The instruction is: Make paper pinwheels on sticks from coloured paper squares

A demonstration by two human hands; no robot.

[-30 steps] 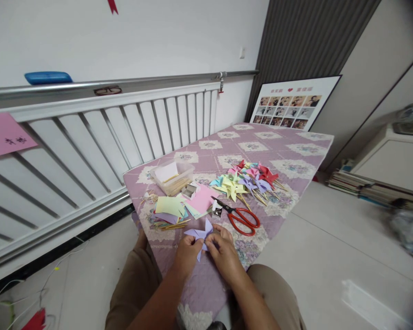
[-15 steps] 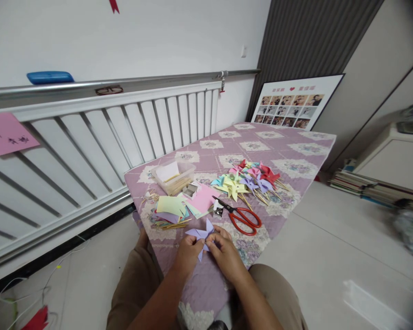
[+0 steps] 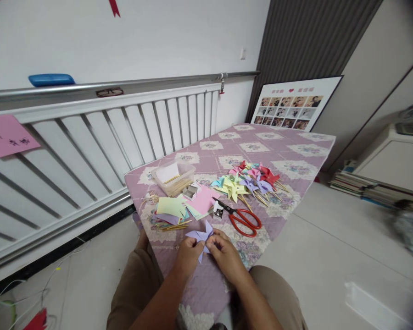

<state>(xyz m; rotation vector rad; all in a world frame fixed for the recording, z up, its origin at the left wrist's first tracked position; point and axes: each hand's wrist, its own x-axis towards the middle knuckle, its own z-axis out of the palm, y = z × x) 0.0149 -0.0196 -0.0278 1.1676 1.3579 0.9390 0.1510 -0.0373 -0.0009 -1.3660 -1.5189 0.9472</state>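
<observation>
Between my hands, just above the near end of the table, is a purple paper pinwheel (image 3: 200,235) with its blades folded and pointing outward. My left hand (image 3: 188,254) is closed on its left side, thumb on top. My right hand (image 3: 223,252) pinches it near the centre from the right; whatever small piece sits under those fingertips is hidden. Red-handled scissors (image 3: 244,222) lie beyond my right hand, blades pointing up and left. Close to their tips is a small box of dark pins or similar bits (image 3: 218,211). Finished pinwheels on sticks (image 3: 248,181) are heaped farther back.
Left of the scissors lie pink paper (image 3: 203,200), stacked coloured sheets (image 3: 171,207) and thin wooden sticks (image 3: 175,226). A clear plastic box (image 3: 182,178) stands behind them. The floral-clothed table (image 3: 258,146) meets a white radiator (image 3: 179,123) along its left side.
Both hands stay nearly in place around the purple pinwheel, with only slight finger movement. The view has shifted very slightly.
</observation>
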